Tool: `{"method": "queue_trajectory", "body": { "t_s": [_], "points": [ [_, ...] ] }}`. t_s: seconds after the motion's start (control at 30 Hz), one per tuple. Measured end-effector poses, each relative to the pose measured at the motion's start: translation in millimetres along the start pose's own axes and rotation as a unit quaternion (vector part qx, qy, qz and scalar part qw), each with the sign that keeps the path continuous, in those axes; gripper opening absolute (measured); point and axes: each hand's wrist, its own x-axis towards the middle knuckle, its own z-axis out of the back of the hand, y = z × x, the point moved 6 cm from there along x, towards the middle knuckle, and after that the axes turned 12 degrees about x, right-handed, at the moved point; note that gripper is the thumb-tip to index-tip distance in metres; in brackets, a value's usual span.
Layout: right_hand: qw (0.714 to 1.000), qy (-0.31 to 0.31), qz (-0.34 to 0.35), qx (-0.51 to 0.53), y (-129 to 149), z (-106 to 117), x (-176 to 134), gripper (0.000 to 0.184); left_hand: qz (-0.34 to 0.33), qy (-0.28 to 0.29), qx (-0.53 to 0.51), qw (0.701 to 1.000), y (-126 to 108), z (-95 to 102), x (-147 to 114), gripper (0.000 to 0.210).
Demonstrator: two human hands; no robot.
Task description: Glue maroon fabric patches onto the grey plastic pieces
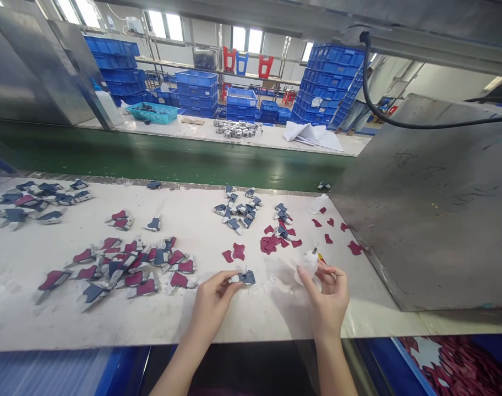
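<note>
Between the thumb and fingers of my left hand [213, 297] is a small navy-and-grey plastic part [247, 278], held just above the table. My right hand [328, 297] is closed around a small translucent white squeeze bottle [305, 267] with a thin tip, close to the right of that part. Something red and yellow shows behind the right fingers; I cannot make out what it is. Beyond my hands lie flat maroon cut-out pieces [269, 245] and a loose group of navy-and-grey parts [240, 212]. Left of my left hand is a pile of parts with maroon faces [133, 264].
More parts [40, 198] lie at far left. A metal panel [436, 220] bounds the right side. Behind the white table [110, 327] runs a green belt [185, 162]. At lower right, a blue bin [412, 366] holds maroon pieces. A black cable [369, 93] hangs overhead.
</note>
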Motion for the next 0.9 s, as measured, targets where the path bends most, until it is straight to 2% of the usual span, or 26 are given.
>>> {"method": "queue_trajectory", "body": {
  "t_s": [0.1,0.17,0.23,0.27,0.33,0.37,0.4,0.47,0.5,0.53,0.6,0.67,0.8,0.9],
  "points": [
    [0.999,0.000,-0.048,-0.023,-9.7,-1.2,8.0,0.059,0.020,-0.013,-0.042,0.999,5.0,8.7,-1.1,0.026],
    [0.998,0.019,-0.047,-0.029,-10.6,-4.8,6.0,0.064,0.039,-0.035,-0.062,0.997,10.4,18.2,-3.4,0.027],
    [0.998,0.004,0.036,-0.046,1.8,-6.0,-1.8,0.070,0.059,-0.058,-0.078,0.994,16.4,29.3,-7.2,0.029],
    [0.992,-0.020,0.113,-0.060,13.6,-6.1,-9.0,0.072,0.068,-0.069,-0.086,0.992,19.1,35.0,-9.7,0.030],
    [0.956,-0.041,0.274,-0.093,38.1,-14.7,-30.3,0.065,0.081,-0.088,-0.109,0.987,23.7,45.5,-15.1,0.033],
    [0.937,-0.015,0.332,-0.110,46.7,-26.1,-41.3,0.056,0.086,-0.098,-0.122,0.984,25.7,49.9,-17.8,0.034],
    [0.924,0.046,0.357,-0.129,50.4,-43.0,-50.4,0.045,0.090,-0.109,-0.135,0.981,27.5,53.9,-20.5,0.035],
    [0.903,0.224,0.318,-0.181,42.8,-87.0,-64.4,0.026,0.097,-0.133,-0.157,0.974,31.1,59.8,-25.2,0.037],
    [0.889,0.280,0.294,-0.210,36.5,-106.5,-70.1,0.025,0.101,-0.144,-0.167,0.970,32.8,61.7,-27.1,0.038],
    [0.879,0.311,0.269,-0.240,29.3,-123.3,-73.6,0.027,0.104,-0.154,-0.175,0.967,34.3,63.0,-28.7,0.038],
    [0.859,0.339,0.227,-0.310,13.7,-150.8,-76.3,0.029,0.112,-0.163,-0.188,0.962,36.5,63.8,-30.9,0.039],
    [0.840,0.346,0.202,-0.366,0.3,-169.1,-76.1,0.026,0.114,-0.163,-0.193,0.961,36.8,63.9,-32.1,0.040],
    [0.818,0.356,0.198,-0.407,-12.9,-185.3,-79.4,0.006,0.119,-0.174,-0.182,0.961,34.9,67.0,-35.1,0.039],
    [0.802,0.373,0.202,-0.421,-15.6,-191.0,-87.8,0.022,0.122,-0.192,-0.170,0.959,34.4,70.0,-37.4,0.039]
  ]
}}
